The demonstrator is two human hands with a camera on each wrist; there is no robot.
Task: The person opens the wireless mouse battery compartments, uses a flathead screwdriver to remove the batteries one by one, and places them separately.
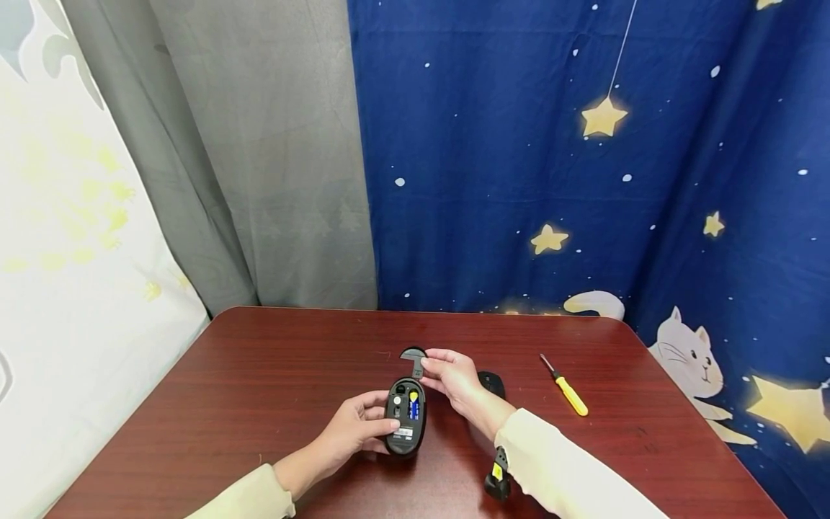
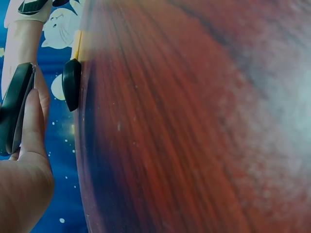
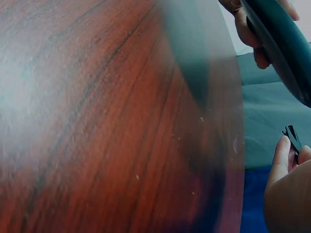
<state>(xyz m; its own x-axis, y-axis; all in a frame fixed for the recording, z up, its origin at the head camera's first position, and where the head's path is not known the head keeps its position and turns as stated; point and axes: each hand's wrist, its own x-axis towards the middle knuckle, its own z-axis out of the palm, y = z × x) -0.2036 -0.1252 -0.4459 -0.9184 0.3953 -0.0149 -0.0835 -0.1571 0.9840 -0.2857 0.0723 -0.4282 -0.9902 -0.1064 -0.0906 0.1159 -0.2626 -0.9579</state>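
Note:
My left hand (image 1: 357, 429) grips a black computer mouse (image 1: 406, 443), underside up, thumb over its lower left part. Its battery bay is uncovered, and a blue and yellow battery (image 1: 413, 409) lies inside. Just beyond the mouse's top end, my right hand (image 1: 456, 378) pinches the black battery cover (image 1: 413, 354), a rounded piece with a narrow tongue. In the left wrist view the mouse (image 2: 14, 109) appears edge-on between thumb and fingers. The right wrist view catches the cover (image 3: 293, 138) at the fingertips, with the mouse (image 3: 279, 46) above.
A small black rounded object (image 1: 491, 383) lies on the brown wooden table (image 1: 292, 367), partly behind my right forearm. Farther right lies a screwdriver (image 1: 570, 396) with a yellow handle. Curtains (image 1: 305, 158) hang behind the table's far edge.

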